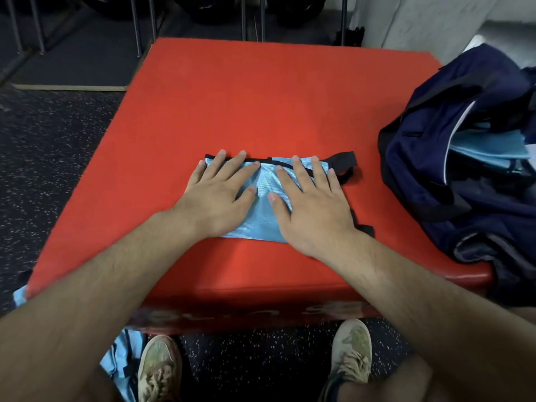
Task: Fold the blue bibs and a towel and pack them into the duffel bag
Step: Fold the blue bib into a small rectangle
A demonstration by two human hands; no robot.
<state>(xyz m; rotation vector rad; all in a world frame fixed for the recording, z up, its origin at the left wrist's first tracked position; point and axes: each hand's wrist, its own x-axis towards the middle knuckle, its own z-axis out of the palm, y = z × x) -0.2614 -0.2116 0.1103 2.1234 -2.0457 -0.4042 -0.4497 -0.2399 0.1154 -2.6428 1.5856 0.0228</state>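
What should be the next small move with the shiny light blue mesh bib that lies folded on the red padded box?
Probably pick it up and carry it right. Both hands, left hand and right hand, press flat on the folded light blue bib, so folding looks finished. The open navy duffel bag beside it already holds blue fabric.

Folded light-blue mesh bib with black trim lies flat on the worktop; navy duffel bag gapes open at its right
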